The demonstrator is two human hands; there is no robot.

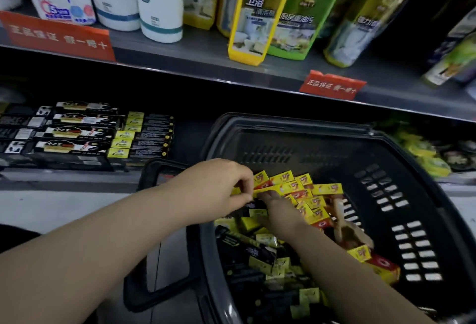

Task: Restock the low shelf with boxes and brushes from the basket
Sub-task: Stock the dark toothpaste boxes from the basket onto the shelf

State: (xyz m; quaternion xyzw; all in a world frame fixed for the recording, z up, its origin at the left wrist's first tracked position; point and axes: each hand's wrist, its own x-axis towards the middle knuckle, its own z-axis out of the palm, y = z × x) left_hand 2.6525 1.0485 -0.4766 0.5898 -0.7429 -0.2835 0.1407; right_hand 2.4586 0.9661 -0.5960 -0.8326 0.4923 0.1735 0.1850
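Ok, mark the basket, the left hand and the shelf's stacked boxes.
basket (296, 122), head view, far rim
left hand (213, 186), head view, back of the hand
stacked boxes (77, 131), head view, one box's label

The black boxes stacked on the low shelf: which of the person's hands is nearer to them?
Left. The left hand sits at the left rim of the basket, right of the black boxes, pinching a yellow box. The right hand lies further right, deeper inside the basket.
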